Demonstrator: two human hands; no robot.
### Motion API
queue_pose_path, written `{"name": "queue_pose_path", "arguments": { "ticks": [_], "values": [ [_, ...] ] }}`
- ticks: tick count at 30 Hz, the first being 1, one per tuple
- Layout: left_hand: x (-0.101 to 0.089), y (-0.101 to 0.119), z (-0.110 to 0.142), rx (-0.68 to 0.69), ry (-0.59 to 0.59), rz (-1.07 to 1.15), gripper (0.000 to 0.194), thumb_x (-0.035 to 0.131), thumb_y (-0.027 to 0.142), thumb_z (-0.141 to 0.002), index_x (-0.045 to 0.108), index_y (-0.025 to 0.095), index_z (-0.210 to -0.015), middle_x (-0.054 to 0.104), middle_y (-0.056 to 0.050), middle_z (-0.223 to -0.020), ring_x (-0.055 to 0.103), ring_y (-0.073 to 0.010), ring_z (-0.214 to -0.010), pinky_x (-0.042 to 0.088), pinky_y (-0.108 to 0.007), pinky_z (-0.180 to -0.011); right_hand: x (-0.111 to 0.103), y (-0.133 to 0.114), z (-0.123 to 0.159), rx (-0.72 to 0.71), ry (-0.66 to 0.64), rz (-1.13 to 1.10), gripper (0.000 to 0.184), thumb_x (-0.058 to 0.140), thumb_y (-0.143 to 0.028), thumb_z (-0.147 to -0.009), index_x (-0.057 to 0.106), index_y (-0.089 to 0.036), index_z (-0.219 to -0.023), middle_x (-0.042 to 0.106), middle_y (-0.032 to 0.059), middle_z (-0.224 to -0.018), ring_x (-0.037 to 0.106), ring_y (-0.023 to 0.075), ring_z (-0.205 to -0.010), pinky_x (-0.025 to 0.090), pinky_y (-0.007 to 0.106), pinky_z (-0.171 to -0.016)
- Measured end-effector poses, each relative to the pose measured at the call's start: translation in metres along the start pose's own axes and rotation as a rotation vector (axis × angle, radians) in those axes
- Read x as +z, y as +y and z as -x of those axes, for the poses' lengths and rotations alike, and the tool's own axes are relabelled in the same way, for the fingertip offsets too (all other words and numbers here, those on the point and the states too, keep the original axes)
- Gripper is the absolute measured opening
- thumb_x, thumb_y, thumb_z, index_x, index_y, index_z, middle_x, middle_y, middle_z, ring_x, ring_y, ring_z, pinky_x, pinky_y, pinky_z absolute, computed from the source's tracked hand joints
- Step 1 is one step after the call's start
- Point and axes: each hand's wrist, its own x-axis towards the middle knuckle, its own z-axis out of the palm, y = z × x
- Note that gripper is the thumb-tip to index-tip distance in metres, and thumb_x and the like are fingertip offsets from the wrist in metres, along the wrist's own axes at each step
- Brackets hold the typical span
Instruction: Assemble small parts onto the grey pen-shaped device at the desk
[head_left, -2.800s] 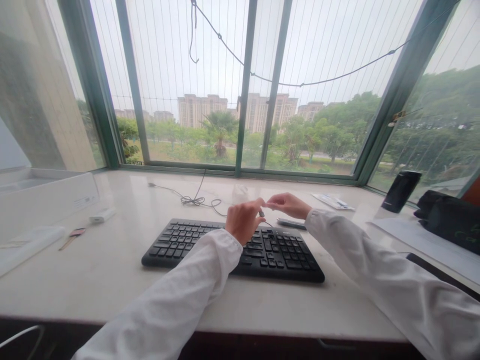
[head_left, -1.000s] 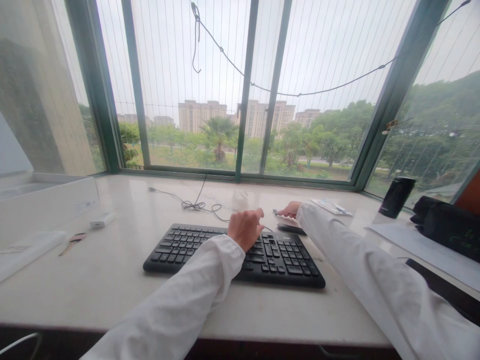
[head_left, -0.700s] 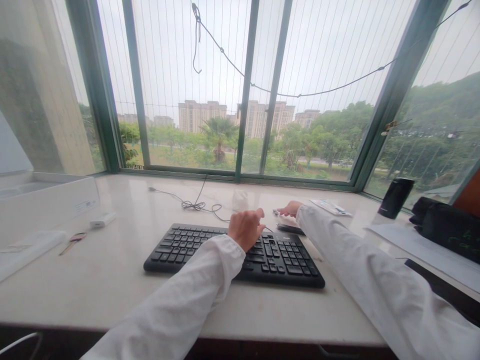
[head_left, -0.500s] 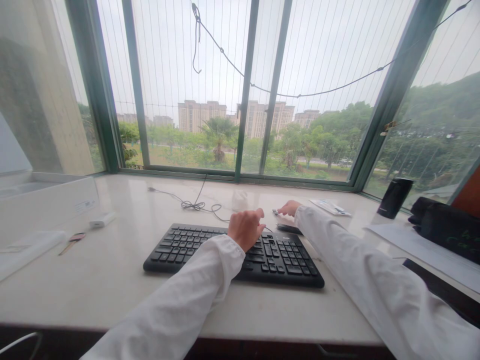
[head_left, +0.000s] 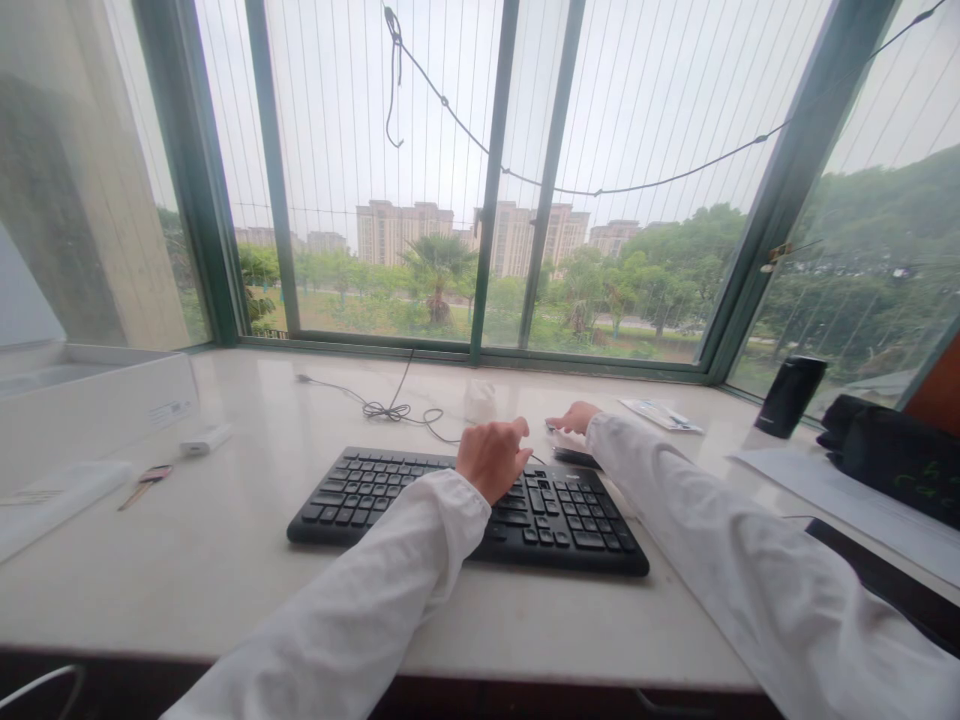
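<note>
My left hand [head_left: 491, 458] hovers over the middle of a black keyboard [head_left: 585, 520], back of the hand toward me. Its thumb and index finger are apart with nothing seen between them; the other fingers are partly hidden. Farther out on the right, my right hand [head_left: 576, 417] is low at the tabletop, fingers drawn together. At its fingertips is a tiny silvery thing [head_left: 551, 427], mostly covered and too small to name. Just below that hand a flat black object [head_left: 574, 457] lies behind the keyboard, partly hidden by my sleeve.
A coiled cable [head_left: 386, 410] lies behind the keyboard. To the left are a key [head_left: 146, 485], a small white adapter [head_left: 206, 440] and a white box [head_left: 97, 400]. Rightward are a flat white packet [head_left: 660, 415], a black cylinder [head_left: 791, 397], papers [head_left: 825, 490] and a black pouch [head_left: 892, 455].
My right hand has shifted slightly left and covers more of the tiny silvery thing. My left hand and the keyboard have stayed practically still.
</note>
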Motion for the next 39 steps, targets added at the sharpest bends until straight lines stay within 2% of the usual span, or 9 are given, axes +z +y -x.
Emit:
{"name": "queue_pose_path", "arguments": {
  "ticks": [3, 9, 16, 25, 39],
  "values": [
    [0.0008, 0.0000, 0.0000, 0.003, 0.022, 0.008, 0.023, 0.059, 0.042, -0.085, 0.058, 0.029, -0.104, 0.071, 0.000, -0.082, 0.067, -0.0223, -0.079, 0.045, -0.031, -0.068, 0.0046, -0.0025, 0.0008, -0.006, 0.016, 0.028, 0.048, 0.064, -0.057, -0.074, 0.074, -0.011, -0.080, 0.073, 0.0108, -0.089, 0.066, 0.0206, -0.079, 0.046, 0.027, -0.067],
    [-0.0009, 0.0014, 0.0007, -0.011, 0.009, 0.012, 0.022, 0.059, 0.042, -0.086, 0.059, 0.029, -0.104, 0.071, 0.000, -0.083, 0.067, -0.0212, -0.081, 0.045, -0.030, -0.070, 0.0096, -0.0078, -0.0012, -0.013, 0.045, 0.052, 0.034, 0.070, -0.047, -0.073, 0.072, -0.013, -0.076, 0.074, 0.0097, -0.085, 0.067, 0.0194, -0.078, 0.046, 0.025, -0.066],
    [-0.0007, 0.0012, 0.0005, -0.010, 0.009, 0.023, 0.022, 0.059, 0.041, -0.086, 0.059, 0.029, -0.103, 0.071, 0.001, -0.082, 0.067, -0.0213, -0.081, 0.046, -0.031, -0.071, 0.0092, -0.0084, -0.0007, -0.009, 0.057, 0.067, 0.035, 0.068, -0.046, -0.074, 0.072, -0.012, -0.075, 0.073, 0.0101, -0.084, 0.067, 0.0195, -0.077, 0.046, 0.025, -0.066],
    [-0.0008, 0.0007, 0.0005, -0.004, -0.011, 0.010, 0.022, 0.057, 0.042, -0.087, 0.058, 0.029, -0.104, 0.070, 0.000, -0.084, 0.066, -0.0212, -0.081, 0.045, -0.031, -0.071, 0.0061, -0.0076, 0.0025, -0.009, 0.060, 0.065, 0.041, 0.065, -0.051, -0.075, 0.073, -0.011, -0.078, 0.073, 0.0113, -0.086, 0.067, 0.0198, -0.078, 0.046, 0.025, -0.067],
    [-0.0040, 0.0026, 0.0013, -0.019, -0.025, -0.023, 0.023, 0.057, 0.041, -0.087, 0.058, 0.029, -0.107, 0.070, -0.002, -0.087, 0.066, -0.0205, -0.084, 0.045, -0.030, -0.072, 0.0053, -0.0101, 0.0063, -0.037, 0.045, 0.063, 0.028, 0.073, -0.039, -0.070, 0.074, -0.013, -0.081, 0.073, 0.0094, -0.087, 0.067, 0.0194, -0.083, 0.047, 0.023, -0.069]
  ]
}}
